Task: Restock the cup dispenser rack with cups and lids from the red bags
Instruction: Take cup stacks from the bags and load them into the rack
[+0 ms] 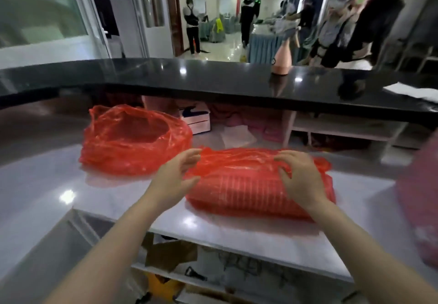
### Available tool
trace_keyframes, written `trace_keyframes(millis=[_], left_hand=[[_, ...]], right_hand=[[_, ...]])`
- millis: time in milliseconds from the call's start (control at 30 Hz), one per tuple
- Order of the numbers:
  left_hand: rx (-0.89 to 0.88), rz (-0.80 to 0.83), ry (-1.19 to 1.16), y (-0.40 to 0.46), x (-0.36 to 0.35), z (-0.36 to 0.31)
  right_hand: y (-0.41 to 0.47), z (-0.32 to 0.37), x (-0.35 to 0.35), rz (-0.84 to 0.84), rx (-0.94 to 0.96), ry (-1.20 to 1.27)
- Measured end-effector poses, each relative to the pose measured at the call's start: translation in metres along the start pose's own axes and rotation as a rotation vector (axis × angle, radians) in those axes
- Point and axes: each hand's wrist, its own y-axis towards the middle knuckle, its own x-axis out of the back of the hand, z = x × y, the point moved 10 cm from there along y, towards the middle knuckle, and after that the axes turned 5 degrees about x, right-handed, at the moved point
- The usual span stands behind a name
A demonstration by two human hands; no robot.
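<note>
Bright ceiling spots are lighting a long hall beyond the glossy black raised counter (213, 78), where several people are standing. Below that counter a pale, shiny bench (59, 185) is carrying 2 red bags.

A long red translucent plastic bag holding a ribbed stack of nested cups (258, 182) is lying on its side on the bench, near the front edge. Its loose film is bunching up along the top.

At the left end of this long bag the left hand (175, 175) is hovering with its fingers spread and loosely bent, the fingertips (195, 154) at or just touching the crumpled film; it is not plainly gripping anything. On the right part of the long bag the right hand (301, 180) is resting on top, fingers spread and arched, pressing into the plastic rather than closing around it.

Left of and behind the long bag, apart from it, a second crumpled red plastic bag with an open mouth (135, 142) is sitting on the bench. Its contents are too blurred to tell.

Behind the long bag, up on the black counter, a peach-coloured cone-shaped bottle (282, 59) is standing upright.
</note>
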Motion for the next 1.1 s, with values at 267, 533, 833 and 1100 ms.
trace_keyframes(millis=[267,533,833,1100], left_hand=[[-0.423,0.339,0.931,0.048,-0.114,0.018],[-0.575,0.517,0.696,0.060,-0.188,-0.024],[-0.485,0.344,0.436,0.074,-0.213,-0.048],[-0.457,0.344,0.372,0.076,-0.213,-0.033]], right_hand=[[-0.042,-0.052,-0.030,0.233,-0.035,-0.265],[-0.104,-0.046,-0.017,0.086,0.035,-0.283],[-0.157,-0.116,0.012,-0.128,-0.703,-0.194],[-0.137,-0.152,0.019,-0.014,-0.831,-0.207]])
